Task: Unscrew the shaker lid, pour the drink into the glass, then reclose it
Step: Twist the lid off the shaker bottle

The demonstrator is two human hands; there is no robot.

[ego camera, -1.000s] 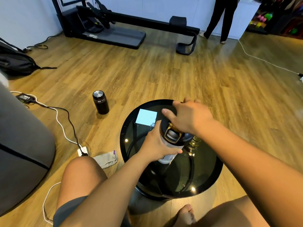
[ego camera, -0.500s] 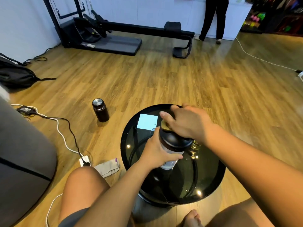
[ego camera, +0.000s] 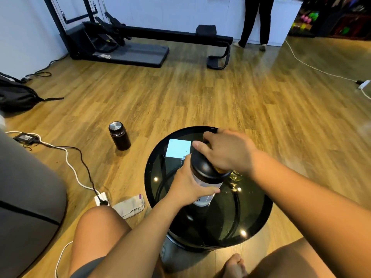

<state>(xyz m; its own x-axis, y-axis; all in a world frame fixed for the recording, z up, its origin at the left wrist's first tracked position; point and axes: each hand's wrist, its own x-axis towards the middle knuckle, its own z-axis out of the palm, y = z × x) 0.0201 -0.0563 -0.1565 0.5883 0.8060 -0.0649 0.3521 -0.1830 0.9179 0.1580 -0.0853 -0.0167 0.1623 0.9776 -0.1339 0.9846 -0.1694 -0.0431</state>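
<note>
Seated person, both hands on the shaker (ego camera: pixel 207 184) over a round black glass table (ego camera: pixel 259 221). The left hand (ego camera: pixel 188 187) gripped the shaker's pale translucent body from the left side, fingers and thumb curled round it. The right hand (ego camera: pixel 226 151) sat on top of the black lid (ego camera: pixel 202 167), fingers curled down over the cap and thumb pressed to the lid's far-left edge; a gold-coloured part showed under the palm. The lid was on the shaker, and whether it was loose or tight could not be told. The shaker stood roughly upright near the middle of the table; whether its base touched the glass could not be told.

The glass (ego camera: pixel 236 176) stood just right of the shaker, mostly hidden behind the right wrist, contents unclear. A pale blue square card (ego camera: pixel 178 148) lay on the far-left part of the table, just beyond the left hand.

On the wood floor left of the table: a dark flask (ego camera: pixel 119 136) with a metal cap, upright; a white power strip (ego camera: pixel 101 199) with cables plugged in; a folded grey cloth (ego camera: pixel 130 205) just beside it. A grey cushion (ego camera: pixel 24 197) filled the near-left edge. A black backpack (ego camera: pixel 16 95) lay at far left, and a black exercise machine (ego camera: pixel 140 43) stood by the far wall. A standing person (ego camera: pixel 255 21) in black trousers was at the far right.
</note>
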